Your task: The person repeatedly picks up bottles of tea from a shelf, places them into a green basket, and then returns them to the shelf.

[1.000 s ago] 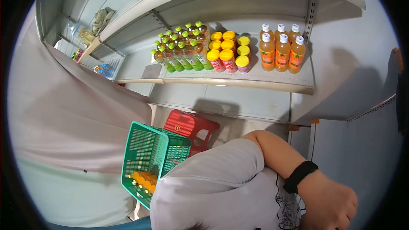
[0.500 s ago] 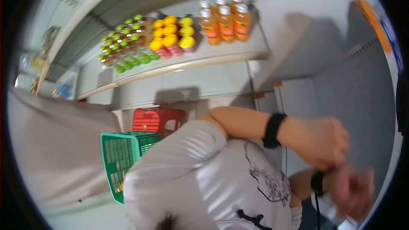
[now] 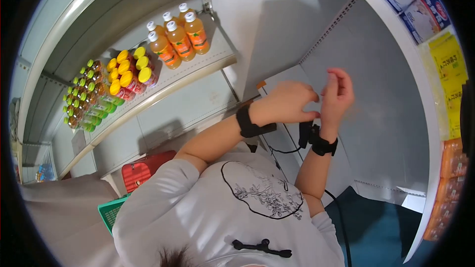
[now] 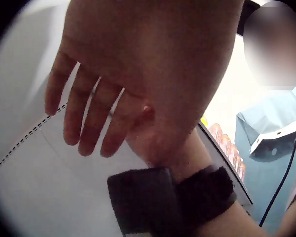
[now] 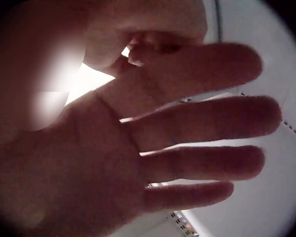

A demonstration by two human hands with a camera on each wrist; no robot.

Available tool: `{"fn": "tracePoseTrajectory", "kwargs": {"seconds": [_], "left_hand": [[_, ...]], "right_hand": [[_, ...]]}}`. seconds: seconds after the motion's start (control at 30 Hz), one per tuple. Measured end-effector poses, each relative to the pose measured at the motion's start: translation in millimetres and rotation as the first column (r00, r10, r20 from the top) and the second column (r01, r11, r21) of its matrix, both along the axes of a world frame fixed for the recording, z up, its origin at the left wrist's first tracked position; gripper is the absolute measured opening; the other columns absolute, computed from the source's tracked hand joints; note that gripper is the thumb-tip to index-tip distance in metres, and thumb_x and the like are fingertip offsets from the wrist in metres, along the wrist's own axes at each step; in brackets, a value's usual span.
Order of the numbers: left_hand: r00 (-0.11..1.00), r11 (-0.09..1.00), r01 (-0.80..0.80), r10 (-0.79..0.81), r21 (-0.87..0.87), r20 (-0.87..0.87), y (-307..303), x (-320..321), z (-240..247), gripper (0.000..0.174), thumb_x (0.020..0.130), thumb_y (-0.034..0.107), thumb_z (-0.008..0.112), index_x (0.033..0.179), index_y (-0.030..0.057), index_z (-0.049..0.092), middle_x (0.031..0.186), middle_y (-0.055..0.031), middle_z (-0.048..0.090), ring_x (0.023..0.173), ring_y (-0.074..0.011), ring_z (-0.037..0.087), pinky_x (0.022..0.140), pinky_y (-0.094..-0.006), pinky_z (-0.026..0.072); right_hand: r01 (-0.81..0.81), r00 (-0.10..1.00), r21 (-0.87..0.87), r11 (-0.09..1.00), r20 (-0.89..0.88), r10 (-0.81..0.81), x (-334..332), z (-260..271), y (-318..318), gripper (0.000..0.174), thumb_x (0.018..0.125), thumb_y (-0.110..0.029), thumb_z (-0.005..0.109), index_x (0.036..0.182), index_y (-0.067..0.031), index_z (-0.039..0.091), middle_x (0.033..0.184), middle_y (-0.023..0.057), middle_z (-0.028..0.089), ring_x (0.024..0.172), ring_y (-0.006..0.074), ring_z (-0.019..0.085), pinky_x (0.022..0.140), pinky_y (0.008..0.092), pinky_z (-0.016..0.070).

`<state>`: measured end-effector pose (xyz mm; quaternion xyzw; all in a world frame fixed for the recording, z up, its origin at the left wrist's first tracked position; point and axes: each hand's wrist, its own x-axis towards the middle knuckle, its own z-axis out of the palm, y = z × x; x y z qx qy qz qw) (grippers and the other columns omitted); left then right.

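Note:
In the head view my left hand (image 3: 289, 101) is held in front of the chest beside my right hand (image 3: 337, 91). Its thumb and fingertips are close to the black strapped device (image 3: 309, 133) on the right wrist. The left wrist view shows the left hand's fingers (image 4: 91, 126) fairly straight and slightly apart, with the right forearm's black strap (image 4: 207, 192) below. In the right wrist view the right hand's fingers (image 5: 207, 118) are spread straight, and part of the left hand (image 5: 153, 19) overlaps its thumb side. A black band (image 3: 250, 121) circles the left wrist.
A shelf (image 3: 173, 86) at left holds orange drink bottles (image 3: 180, 42), yellow-lidded containers (image 3: 131, 79) and green-capped bottles (image 3: 84, 101). Below are a red stool (image 3: 143, 170) and a green basket (image 3: 111, 212). Blue boxes (image 3: 423, 15) and packaged goods (image 3: 448, 188) line the right edge.
The view has swung right, so the stocked shelf shifts left. The right arm has come into view, and both hands have risen together in front of the chest.

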<state>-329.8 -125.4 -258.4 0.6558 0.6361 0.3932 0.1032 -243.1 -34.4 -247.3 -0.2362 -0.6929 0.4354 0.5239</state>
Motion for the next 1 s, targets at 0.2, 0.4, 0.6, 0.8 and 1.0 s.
{"fn": "tracePoseTrajectory", "kwargs": {"seconds": [0.2, 0.4, 0.6, 0.8, 1.0], "left_hand": [[0.956, 0.957, -0.284, 0.278, 0.061, 0.088, 3, -15, 4, 0.022, 0.074, 0.019, 0.055, 0.089, 0.0045, 0.062, 0.081, -0.0128, 0.062, 0.072, -0.0264, 0.060, 0.062, -0.0332, 0.0465], [0.919, 0.933, -0.338, 0.298, 0.127, 0.259, 2, -12, 13, 0.018, 0.076, 0.009, 0.051, 0.090, 0.0013, 0.061, 0.083, -0.0144, 0.061, 0.070, -0.0248, 0.060, 0.062, -0.0312, 0.0465], [0.913, 0.920, -0.346, 0.285, 0.182, 0.293, 0, -9, 15, 0.018, 0.075, 0.004, 0.052, 0.090, 0.0014, 0.061, 0.080, -0.0143, 0.061, 0.068, -0.0245, 0.060, 0.060, -0.0303, 0.0467], [0.932, 0.902, -0.363, 0.352, 0.233, 0.089, -2, -8, 11, 0.016, 0.073, 0.004, 0.054, 0.087, 0.0031, 0.062, 0.077, -0.0120, 0.061, 0.065, -0.0243, 0.059, 0.057, -0.0299, 0.0463], [0.932, 0.903, -0.363, 0.352, 0.229, 0.088, -4, -8, 9, 0.014, 0.070, 0.007, 0.057, 0.082, 0.0051, 0.063, 0.073, -0.0110, 0.061, 0.064, -0.0233, 0.059, 0.056, -0.0292, 0.0460]], "right_hand": [[-0.169, 0.976, -0.241, 0.956, 0.093, 0.197, 7, -2, -3, 0.008, 0.082, -0.007, 0.049, 0.083, -0.0024, 0.057, 0.065, -0.0062, 0.048, 0.053, 0.0007, 0.036, 0.046, 0.0169, 0.0279], [-0.224, 0.968, -0.239, 0.945, 0.060, 0.245, 5, -6, -6, 0.008, 0.082, -0.006, 0.050, 0.082, -0.0022, 0.057, 0.065, -0.0065, 0.048, 0.054, 0.0003, 0.036, 0.046, 0.0167, 0.0279], [-0.256, 0.962, -0.223, 0.940, 0.031, 0.270, 4, -9, -9, 0.008, 0.082, -0.005, 0.050, 0.083, -0.0008, 0.057, 0.067, -0.0058, 0.051, 0.056, -0.0005, 0.038, 0.048, 0.0157, 0.0298], [-0.251, 0.959, -0.212, 0.944, 0.075, 0.272, 5, -11, -12, 0.009, 0.081, -0.004, 0.050, 0.081, -0.0002, 0.058, 0.066, -0.0052, 0.052, 0.055, -0.0003, 0.040, 0.048, 0.0157, 0.0309], [-0.253, 0.956, -0.228, 0.940, 0.091, 0.279, 8, -10, -16, 0.009, 0.080, -0.004, 0.050, 0.081, 0.0008, 0.058, 0.062, -0.0041, 0.051, 0.055, -0.0002, 0.040, 0.046, 0.0167, 0.0309]]}}
